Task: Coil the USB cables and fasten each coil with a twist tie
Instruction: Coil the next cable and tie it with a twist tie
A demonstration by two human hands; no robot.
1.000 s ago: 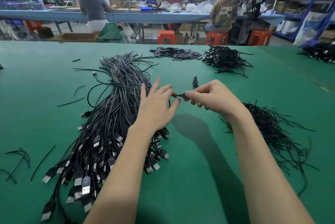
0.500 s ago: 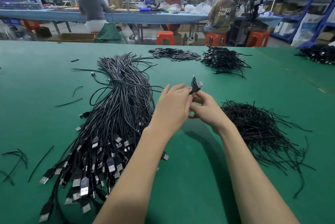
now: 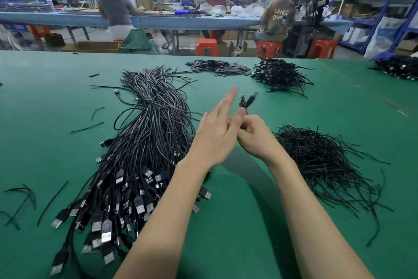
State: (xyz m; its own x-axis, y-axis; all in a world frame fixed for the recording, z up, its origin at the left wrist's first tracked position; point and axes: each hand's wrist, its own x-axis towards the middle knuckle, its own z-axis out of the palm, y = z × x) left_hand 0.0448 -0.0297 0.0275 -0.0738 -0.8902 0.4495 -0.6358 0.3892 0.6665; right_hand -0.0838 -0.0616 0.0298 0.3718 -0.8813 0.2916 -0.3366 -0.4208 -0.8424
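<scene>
1. Since a second earlier, both hands had risen off the green felt tabletop (image 3: 45,120) and moved forward, and the small black coiled USB cable (image 3: 245,103) now stood up blurred above the fingers.
2. That coil sat in the air near mid-table, gripped at its base by the right hand (image 3: 253,134), whose fingers were curled round it.
3. Beside it, the left hand (image 3: 217,134) touched the right, its fingers straight and released, holding nothing I could see.
4. Judged from this, the twist-tie step was in hand; next would come finishing the twist, then setting the coil down.
5. Loose black USB cables with silver plugs (image 3: 135,165) lay just left of the arms, and the heap of thin black twist ties (image 3: 321,159) just right.
6. Open felt ran forward between them toward the far pile of tied cable coils (image 3: 280,75), well apart from the table's edges.
</scene>
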